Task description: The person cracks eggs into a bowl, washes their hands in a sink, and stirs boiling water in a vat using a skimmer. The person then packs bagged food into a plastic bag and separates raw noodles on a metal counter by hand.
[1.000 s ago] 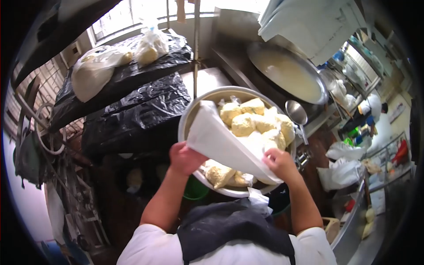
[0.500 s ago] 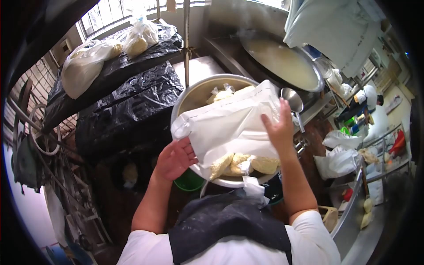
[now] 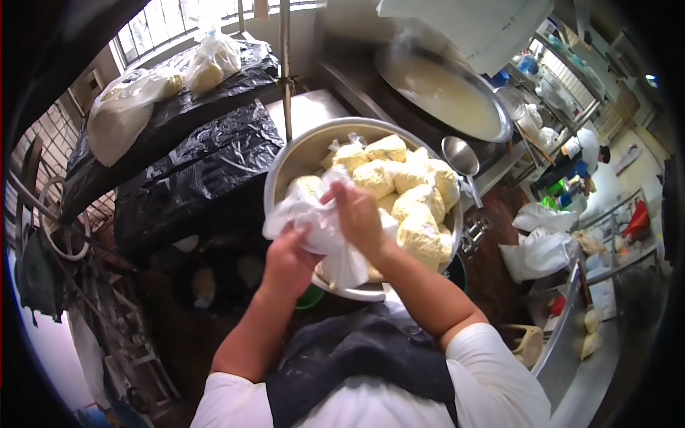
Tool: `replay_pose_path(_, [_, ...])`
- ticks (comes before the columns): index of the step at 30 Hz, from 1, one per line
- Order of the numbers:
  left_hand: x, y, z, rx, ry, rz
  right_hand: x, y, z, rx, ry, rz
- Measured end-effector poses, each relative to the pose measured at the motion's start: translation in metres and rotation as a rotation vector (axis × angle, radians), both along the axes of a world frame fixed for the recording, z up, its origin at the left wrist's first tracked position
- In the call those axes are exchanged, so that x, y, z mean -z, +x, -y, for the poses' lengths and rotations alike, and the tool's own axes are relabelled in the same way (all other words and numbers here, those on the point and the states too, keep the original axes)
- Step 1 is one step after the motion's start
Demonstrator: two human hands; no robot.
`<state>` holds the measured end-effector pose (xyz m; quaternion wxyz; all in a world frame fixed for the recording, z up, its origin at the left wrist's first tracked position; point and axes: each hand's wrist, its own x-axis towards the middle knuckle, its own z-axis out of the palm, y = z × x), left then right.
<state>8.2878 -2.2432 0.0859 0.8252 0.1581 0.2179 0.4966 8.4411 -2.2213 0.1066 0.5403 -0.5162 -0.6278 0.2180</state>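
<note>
A large metal basin [image 3: 280, 187] holds several clear bags of pale yellow crumbly food [image 3: 419, 207]. Over its left part, a crumpled white plastic bag [image 3: 345, 258] is bunched between my two hands. My left hand [image 3: 291, 258] is closed on the bag's lower left side, near the basin's rim. My right hand [image 3: 354, 216] grips the same bag from the right, fingers bent into the plastic. The bag hides some of the basin's contents below it.
A large pan of cloudy liquid [image 3: 449, 93] stands behind, with a metal ladle [image 3: 461, 157] beside the basin. Black-wrapped shelves [image 3: 207, 146] at left bear bagged food [image 3: 207, 70]. White sacks [image 3: 539, 253] lie at right; farther off, a person [image 3: 586, 151] bends over.
The white plastic, spread flat over the basin half a second ago, is now gathered at its left. My right hand has moved left, and both hands have closed on the plastic.
</note>
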Motion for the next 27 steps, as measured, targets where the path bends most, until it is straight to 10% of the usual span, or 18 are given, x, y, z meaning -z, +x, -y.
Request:
replay_pose_path(3, [0.019, -0.052, -0.034, -0.138, -0.033, 0.068, 0.015, 0.046, -0.031, 0.146, -0.007, -0.461])
replay_pose_path(10, [0.062, -0.122, -0.069, -0.390, 0.211, -0.397, 0.006, 0.071, -0.030, 0.251, -0.014, -0.531])
replay_pose_path(12, [0.053, -0.106, -0.053, -0.500, 0.885, -1.467, 0.009, 0.070, -0.029, 0.259, -0.055, -0.584])
replay_pose_path(18, [-0.006, -0.035, -0.058, -0.254, 1.514, -1.570, 0.008, 0.044, -0.027, -0.017, -0.105, -0.350])
replay_pose_path(20, [0.025, -0.045, -0.074, -0.267, 1.467, -1.588, 0.012, 0.048, -0.024, -0.023, -0.062, -0.205])
replay_pose_path(24, [0.045, -0.112, -0.086, -0.410, 0.583, -1.004, 0.042, 0.071, -0.018, 0.061, 0.024, -0.162])
replay_pose_path(27, [0.038, -0.180, -0.078, -0.829, 0.090, -0.691, 0.085, 0.088, 0.017, -0.010, -0.488, 0.342])
